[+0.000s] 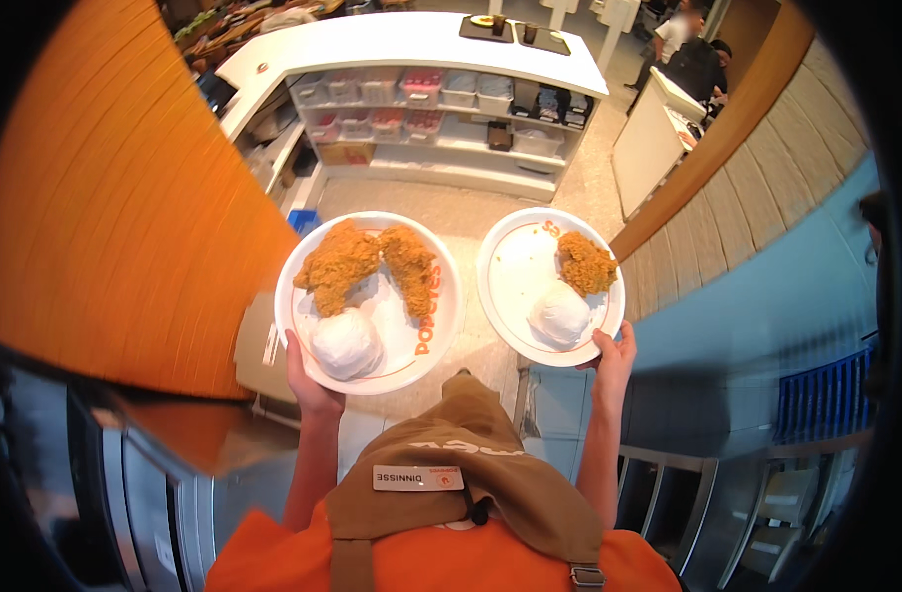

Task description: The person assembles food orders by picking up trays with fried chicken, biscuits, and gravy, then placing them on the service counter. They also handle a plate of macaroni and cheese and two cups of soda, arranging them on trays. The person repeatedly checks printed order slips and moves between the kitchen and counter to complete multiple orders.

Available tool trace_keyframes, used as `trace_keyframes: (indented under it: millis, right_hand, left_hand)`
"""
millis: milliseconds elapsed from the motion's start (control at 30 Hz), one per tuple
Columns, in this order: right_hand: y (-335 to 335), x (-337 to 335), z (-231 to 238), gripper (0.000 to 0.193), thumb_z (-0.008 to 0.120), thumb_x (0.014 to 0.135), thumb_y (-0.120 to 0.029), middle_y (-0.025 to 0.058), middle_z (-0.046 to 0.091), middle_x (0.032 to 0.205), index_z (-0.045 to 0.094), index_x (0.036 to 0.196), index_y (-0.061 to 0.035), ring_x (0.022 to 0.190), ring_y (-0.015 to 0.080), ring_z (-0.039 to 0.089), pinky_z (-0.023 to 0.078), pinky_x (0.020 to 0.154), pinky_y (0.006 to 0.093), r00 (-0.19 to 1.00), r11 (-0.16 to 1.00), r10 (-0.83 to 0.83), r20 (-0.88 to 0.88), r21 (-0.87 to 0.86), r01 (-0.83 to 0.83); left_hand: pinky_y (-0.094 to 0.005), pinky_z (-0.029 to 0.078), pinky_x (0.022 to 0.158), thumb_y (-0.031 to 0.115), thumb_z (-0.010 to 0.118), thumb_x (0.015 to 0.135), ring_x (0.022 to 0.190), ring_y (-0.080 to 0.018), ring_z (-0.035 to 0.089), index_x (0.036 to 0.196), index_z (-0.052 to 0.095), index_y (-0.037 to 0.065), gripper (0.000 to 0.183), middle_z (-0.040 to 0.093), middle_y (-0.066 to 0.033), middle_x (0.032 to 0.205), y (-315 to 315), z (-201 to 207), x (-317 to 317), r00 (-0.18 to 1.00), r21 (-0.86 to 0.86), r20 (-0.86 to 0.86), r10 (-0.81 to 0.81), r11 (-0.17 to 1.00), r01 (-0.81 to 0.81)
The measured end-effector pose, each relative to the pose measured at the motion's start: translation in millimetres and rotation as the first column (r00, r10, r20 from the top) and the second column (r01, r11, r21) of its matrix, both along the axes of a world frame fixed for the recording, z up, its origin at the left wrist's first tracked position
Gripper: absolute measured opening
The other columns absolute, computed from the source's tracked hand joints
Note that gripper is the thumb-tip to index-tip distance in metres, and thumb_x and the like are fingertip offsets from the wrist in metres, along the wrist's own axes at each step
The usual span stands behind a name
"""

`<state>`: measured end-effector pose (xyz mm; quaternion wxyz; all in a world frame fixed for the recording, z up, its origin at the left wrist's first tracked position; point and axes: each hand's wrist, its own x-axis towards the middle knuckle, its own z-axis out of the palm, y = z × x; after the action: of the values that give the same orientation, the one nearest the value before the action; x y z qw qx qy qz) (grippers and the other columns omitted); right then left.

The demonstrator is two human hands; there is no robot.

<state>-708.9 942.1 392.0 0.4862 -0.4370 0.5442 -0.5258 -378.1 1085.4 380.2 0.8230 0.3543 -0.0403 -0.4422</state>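
Note:
My left hand (313, 387) grips a round white plate (392, 367) by its near left rim, thumb on top and the fingers hidden beneath. Two pieces of fried chicken (340, 264) lie on it beside a white paper-wrapped ball (346, 344). In my right hand (613, 357) is a second white plate (515, 266), held at its near right edge. One fried chicken piece (587, 264) and another white wrapped ball (559, 316) rest there. Both plates are held up in front of my brown apron (411, 493), apart from each other.
Ahead stands a white counter (411, 44) with shelves of plastic bins (421, 87) below and dark trays (487, 30) on top. A curved orange wall (125, 217) rises at left. A wooden post (707, 148) and tan panelling stand right. People (695, 64) are at the far right.

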Motion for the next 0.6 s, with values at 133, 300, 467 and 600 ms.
trace_keyframes:
  millis: [133, 300, 467, 600]
  right_hand:
    - [-161.1, 30.3, -27.5, 0.033, 0.055, 0.082, -0.006, 0.0104, 0.065, 0.078, 0.048, 0.113, 0.0031, 0.05, 0.0136, 0.061, 0.048, 0.036, 0.0237, 0.998, 0.998, -0.038, 0.049, -0.052, 0.04]
    - [-346.8, 18.3, -90.8, 0.033, 0.055, 0.082, -0.006, 0.0134, 0.065, 0.077, 0.047, 0.111, 0.0061, 0.051, 0.0153, 0.062, 0.049, 0.036, 0.0238, 0.995, 0.998, -0.03, 0.097, -0.059, 0.036]
    - [-502.3, 10.6, -124.4, 0.036, 0.055, 0.08, -0.005, 0.0154, 0.064, 0.075, 0.044, 0.112, 0.0095, 0.049, 0.0165, 0.062, 0.048, 0.033, 0.0228, 0.983, 0.988, -0.155, 0.093, -0.009, 0.157]
    - [-654.4, -18.0, -139.4, 0.041, 0.054, 0.079, -0.005, 0.0213, 0.065, 0.081, 0.042, 0.116, 0.0102, 0.051, 0.0196, 0.064, 0.049, 0.033, 0.0218, 0.995, 0.995, -0.097, -0.001, -0.004, 0.097]
  left_hand:
    - [-0.0405, 0.038, 0.105, 0.042, 0.029, 0.1, 0.126, -0.0275, 0.045, 0.143, 0.029, 0.003, 0.058, 0.042, -0.0144, 0.14, -169.8, -30.2, 23.0, 0.995, -0.086, 0.094, 0.024, 0.996, -0.016]
    - [-0.0386, 0.039, 0.104, 0.04, 0.03, 0.1, 0.125, -0.0264, 0.047, 0.142, 0.03, 0.002, 0.056, 0.042, -0.0143, 0.14, -345.0, -84.9, 13.5, 0.991, -0.066, 0.12, 0.055, 0.997, -0.047]
    - [-0.0387, 0.038, 0.105, 0.039, 0.03, 0.101, 0.125, -0.0269, 0.046, 0.141, 0.031, 0.001, 0.056, 0.042, -0.0147, 0.14, -491.8, -103.1, 10.3, 0.985, 0.005, 0.17, 0.033, 0.999, -0.035]
    - [-0.0387, 0.037, 0.105, 0.038, 0.029, 0.101, 0.126, -0.0273, 0.045, 0.142, 0.03, 0.0, 0.056, 0.042, -0.0153, 0.14, -622.6, -124.5, 16.4, 0.981, -0.013, 0.192, -0.034, 0.999, 0.037]
